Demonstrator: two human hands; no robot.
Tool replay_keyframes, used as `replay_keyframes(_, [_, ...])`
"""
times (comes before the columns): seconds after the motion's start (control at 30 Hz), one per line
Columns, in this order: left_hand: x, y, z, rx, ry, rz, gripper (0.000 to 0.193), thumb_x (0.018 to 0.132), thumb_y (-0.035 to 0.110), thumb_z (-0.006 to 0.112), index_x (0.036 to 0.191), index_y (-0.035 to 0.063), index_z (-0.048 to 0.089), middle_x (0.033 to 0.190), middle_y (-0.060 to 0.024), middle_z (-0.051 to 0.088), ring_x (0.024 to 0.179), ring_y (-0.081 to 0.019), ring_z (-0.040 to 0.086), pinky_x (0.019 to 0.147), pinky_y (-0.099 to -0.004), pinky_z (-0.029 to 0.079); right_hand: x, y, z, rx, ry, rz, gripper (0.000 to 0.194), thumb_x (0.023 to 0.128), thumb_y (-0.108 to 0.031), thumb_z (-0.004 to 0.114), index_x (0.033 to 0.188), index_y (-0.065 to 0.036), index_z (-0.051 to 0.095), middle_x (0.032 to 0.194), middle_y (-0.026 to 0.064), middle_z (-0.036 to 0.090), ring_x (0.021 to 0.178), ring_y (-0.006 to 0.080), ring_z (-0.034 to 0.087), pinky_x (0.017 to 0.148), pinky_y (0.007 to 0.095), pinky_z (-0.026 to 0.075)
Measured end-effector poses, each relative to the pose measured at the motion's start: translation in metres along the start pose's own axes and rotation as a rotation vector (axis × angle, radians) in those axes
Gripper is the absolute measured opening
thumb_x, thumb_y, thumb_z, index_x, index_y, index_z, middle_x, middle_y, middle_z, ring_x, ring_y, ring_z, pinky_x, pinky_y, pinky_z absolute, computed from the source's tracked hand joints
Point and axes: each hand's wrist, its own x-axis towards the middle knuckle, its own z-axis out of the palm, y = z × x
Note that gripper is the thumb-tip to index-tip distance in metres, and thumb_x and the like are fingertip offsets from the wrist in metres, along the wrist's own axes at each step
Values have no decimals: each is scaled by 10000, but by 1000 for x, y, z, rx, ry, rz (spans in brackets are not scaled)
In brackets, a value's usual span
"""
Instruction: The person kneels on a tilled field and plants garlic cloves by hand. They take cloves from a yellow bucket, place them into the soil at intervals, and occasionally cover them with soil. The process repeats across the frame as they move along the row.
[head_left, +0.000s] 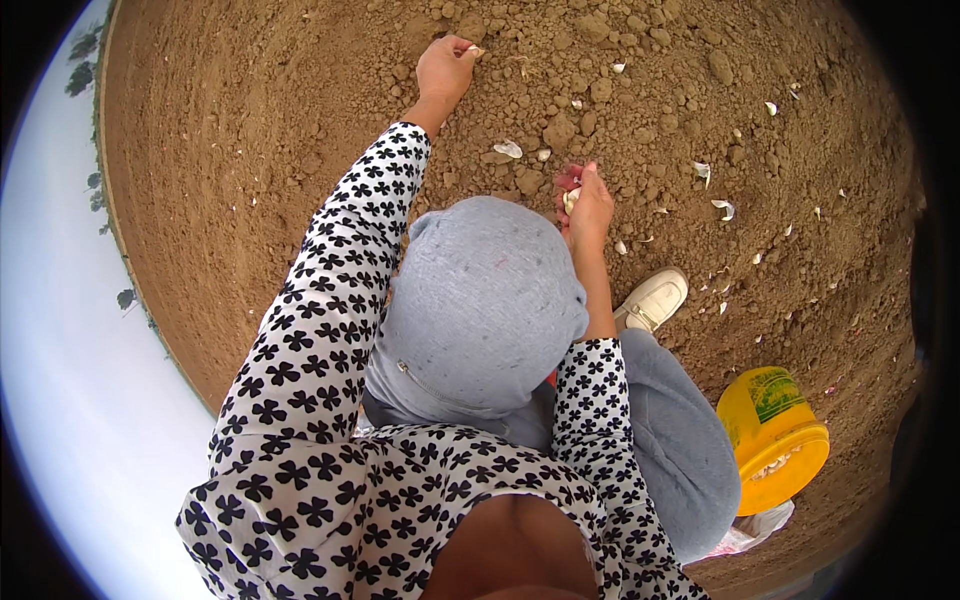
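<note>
My left hand (448, 69) reaches out over loose brown soil at the top centre, its fingertips pinching a pale garlic clove (475, 50). Nearer my body, my right hand (586, 201) is curled around several whitish garlic cloves (572, 199), just beyond my bent knee in grey trousers (487, 300). Between and ahead of the hands, a clove (544, 154) and a papery white husk (508, 149) lie on the soil. More cloves, one of them at the upper right (771, 109), are scattered over the ground.
A yellow plastic bucket (757, 420) lies tilted at the lower right, with pale cloves (776, 463) inside. A whitish plastic bag (757, 525) is partly behind it. My light shoe (654, 298) rests on the cloddy soil. The field's edge and trees (80, 78) appear far left.
</note>
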Motion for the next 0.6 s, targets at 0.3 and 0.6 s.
replay_keyframes(0.3, [21, -3, 37, 370, 24, 241, 160, 810, 274, 633, 835, 129, 694, 935, -61, 610, 957, -257, 551, 824, -405, 417, 8, 1, -3, 3, 94, 35, 336, 945, -385, 461, 866, -86, 595, 655, 9, 585, 462, 76, 475, 369, 204, 294])
replay_keyframes(0.6, [-25, 38, 3, 61, -137, 356, 241, 858, 242, 611, 1064, 119, 634, 934, -38, 594, 879, -190, 560, 785, -334, 452, 17, -16, 2, 361, -127, -5, 454, 970, -438, 344, 1010, -38, 556, 834, 89, 629, 649, 164, 576, 460, 244, 415])
